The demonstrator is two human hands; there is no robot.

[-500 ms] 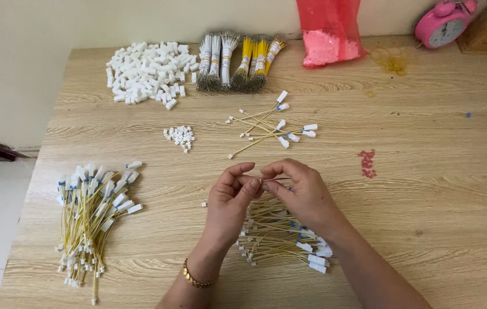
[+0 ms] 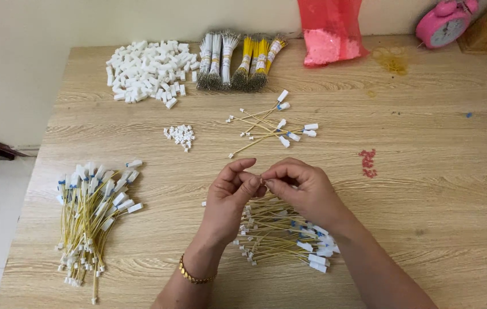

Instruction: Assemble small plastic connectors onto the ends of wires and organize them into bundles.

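My left hand (image 2: 229, 197) and my right hand (image 2: 306, 189) meet above the middle of the wooden table (image 2: 426, 171), fingertips pinched together on something very small that I cannot make out. Right beneath them lies a pile of yellow wires with white connectors (image 2: 280, 234). A few loose yellow wires (image 2: 269, 126) are spread further back. A small cluster of tiny white connectors (image 2: 179, 135) sits to the left of those. A gold bracelet is on my left wrist.
A large bundle of finished yellow wires (image 2: 92, 217) lies at the left. At the back are a heap of white plastic housings (image 2: 149, 68), tied grey and yellow wire bundles (image 2: 237, 57), a red plastic bag (image 2: 329, 31) and a pink alarm clock (image 2: 446, 23). Small red bits (image 2: 367, 162) lie right.
Both hands stay pinched together in nearly the same spot; the fingers have shifted only slightly.
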